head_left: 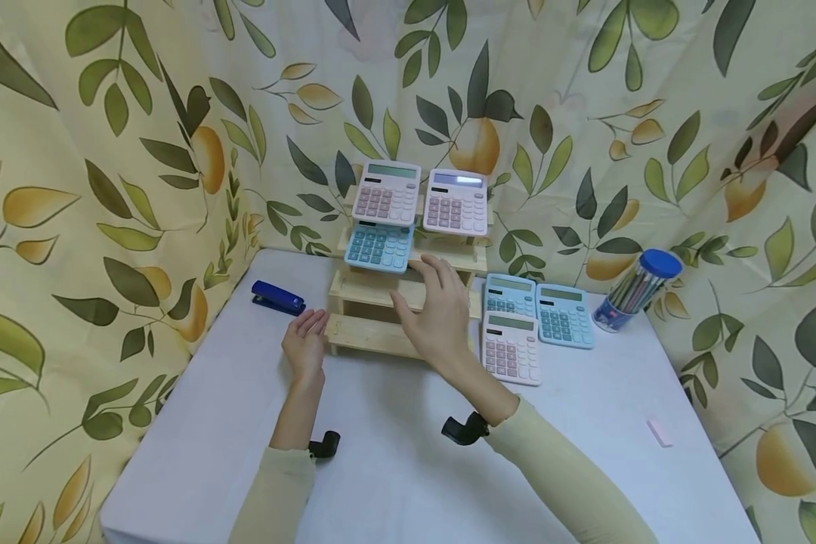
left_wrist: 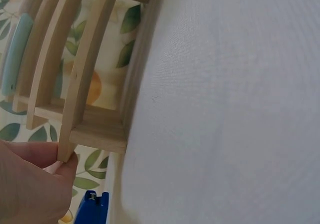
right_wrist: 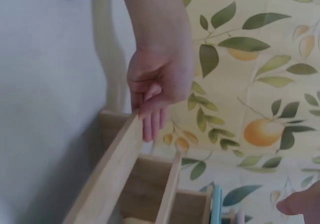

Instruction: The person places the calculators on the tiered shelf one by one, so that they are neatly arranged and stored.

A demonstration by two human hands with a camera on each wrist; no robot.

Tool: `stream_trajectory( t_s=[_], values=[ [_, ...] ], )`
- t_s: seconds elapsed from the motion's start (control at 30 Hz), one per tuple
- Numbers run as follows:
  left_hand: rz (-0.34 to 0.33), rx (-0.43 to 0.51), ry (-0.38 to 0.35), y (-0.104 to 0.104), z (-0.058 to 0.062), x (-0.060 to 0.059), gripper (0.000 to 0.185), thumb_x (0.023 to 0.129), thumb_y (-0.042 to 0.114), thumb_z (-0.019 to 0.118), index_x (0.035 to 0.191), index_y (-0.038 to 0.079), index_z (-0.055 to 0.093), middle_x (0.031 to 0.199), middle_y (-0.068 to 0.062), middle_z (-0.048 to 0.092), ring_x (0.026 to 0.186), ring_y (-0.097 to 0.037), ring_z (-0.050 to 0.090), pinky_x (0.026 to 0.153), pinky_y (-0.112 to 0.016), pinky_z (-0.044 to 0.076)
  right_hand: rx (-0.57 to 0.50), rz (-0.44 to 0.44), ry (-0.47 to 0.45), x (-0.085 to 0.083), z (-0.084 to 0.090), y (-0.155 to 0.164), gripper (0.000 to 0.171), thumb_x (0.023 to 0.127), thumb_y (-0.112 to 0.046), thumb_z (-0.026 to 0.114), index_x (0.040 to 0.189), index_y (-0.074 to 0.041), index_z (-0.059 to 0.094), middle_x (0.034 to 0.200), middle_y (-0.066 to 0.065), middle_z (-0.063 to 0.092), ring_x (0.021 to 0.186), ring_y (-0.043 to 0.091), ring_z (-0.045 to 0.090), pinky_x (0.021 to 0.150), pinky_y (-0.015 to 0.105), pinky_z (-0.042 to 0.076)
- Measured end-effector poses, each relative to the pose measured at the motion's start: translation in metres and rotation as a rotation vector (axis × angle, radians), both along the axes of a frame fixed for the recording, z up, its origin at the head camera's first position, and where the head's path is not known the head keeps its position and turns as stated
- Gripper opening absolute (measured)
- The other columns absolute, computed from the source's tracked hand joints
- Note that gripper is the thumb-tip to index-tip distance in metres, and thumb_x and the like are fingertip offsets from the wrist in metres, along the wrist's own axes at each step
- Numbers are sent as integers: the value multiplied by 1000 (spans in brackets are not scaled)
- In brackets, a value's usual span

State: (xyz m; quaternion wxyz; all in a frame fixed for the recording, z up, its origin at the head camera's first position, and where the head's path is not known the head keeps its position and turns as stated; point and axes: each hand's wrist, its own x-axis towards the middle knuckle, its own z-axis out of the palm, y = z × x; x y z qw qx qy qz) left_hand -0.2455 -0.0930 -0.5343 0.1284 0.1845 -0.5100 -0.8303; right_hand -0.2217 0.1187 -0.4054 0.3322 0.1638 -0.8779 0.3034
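- At the back edge of the table, midway along it, stands a stepped wooden rack, its long axis running left to right along that edge and its steps facing the person.
- The left hand rests at the rack's lower left corner with fingers straight and relaxed, their tips touching the end of the bottom slat (the left wrist view shows a fingertip pressed against that slat's end).
- The right hand hovers over the rack's middle steps, fingers spread and loosely extended, holding nothing; whether it touches the wood I cannot tell.
- The rack lies straight ahead of both hands, and the right hand is the nearer to its open shelf.
- On the rack: a blue calculator on the middle step's left half, tilted back with its keys facing the person, and two pink calculators side by side on the top step.
- Just right of the rack, flat on the table, lie two more blue calculators and a pink one; the right hand is nearer to these.
- A blue stapler sits toward the back left corner, and a pencil tub toward the back right.
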Motion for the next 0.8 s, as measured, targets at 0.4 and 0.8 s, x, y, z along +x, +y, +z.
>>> stream_trajectory(
  t_s=[0.4, 0.8],
  values=[
    [-5, -16, -3, -1, -1, 0, 64, 86, -28, 40, 147, -9, 43, 140, -25, 61, 131, -29, 62, 114, -30, 48, 14, -72, -56, 18, -19, 55, 54, 87, -25, 84, 133, -2, 65, 143, 17, 59, 134, 39, 53, 112, 58, 44],
    [-11, -20, -14, -1, -2, -1, 66, 85, -29, 40, 148, -9, 42, 140, -25, 60, 131, -29, 62, 114, -29, 48, 32, -190, -162, 25, -50, 102, 58, 86, -22, 84, 134, 1, 63, 144, 24, 57, 131, 46, 54, 105, 65, 47]
  ],
)
